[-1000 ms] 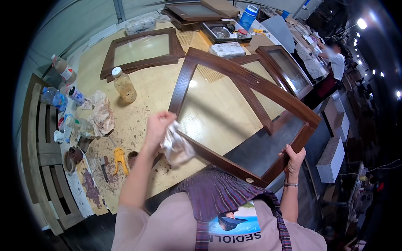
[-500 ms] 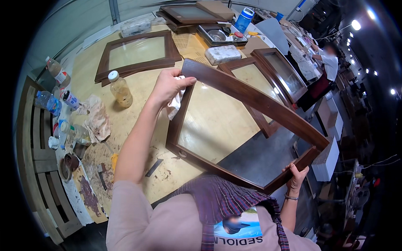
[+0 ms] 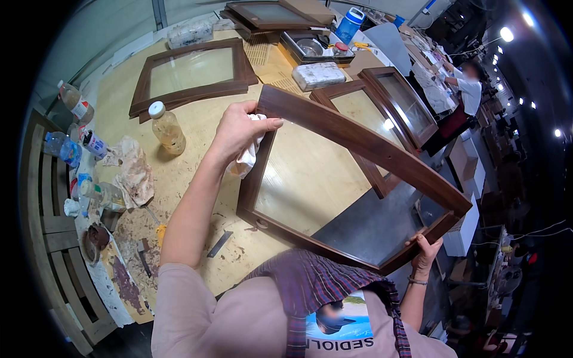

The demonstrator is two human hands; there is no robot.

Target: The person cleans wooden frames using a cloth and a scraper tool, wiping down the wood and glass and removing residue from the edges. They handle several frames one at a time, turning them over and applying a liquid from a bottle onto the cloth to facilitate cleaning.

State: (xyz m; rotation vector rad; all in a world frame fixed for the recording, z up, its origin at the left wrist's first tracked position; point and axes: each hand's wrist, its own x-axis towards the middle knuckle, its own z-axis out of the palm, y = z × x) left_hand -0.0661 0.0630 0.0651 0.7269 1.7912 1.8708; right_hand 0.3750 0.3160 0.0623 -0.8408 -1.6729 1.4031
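Rag [image 3: 135, 174] and bottle [image 3: 168, 132] on the worktop [image 3: 206, 122] at left, then left hand [image 3: 242, 130] mostly closed, cloth [image 3: 245, 160] bunched in it, thumb over the upper left corner of the frame [image 3: 358, 145]. Frame sits tilted between both hands, over the worktop's near edge, other frames [image 3: 401, 98] lying beyond. Right hand [image 3: 425, 249] on its lower right side, fingers curled closed round the wood
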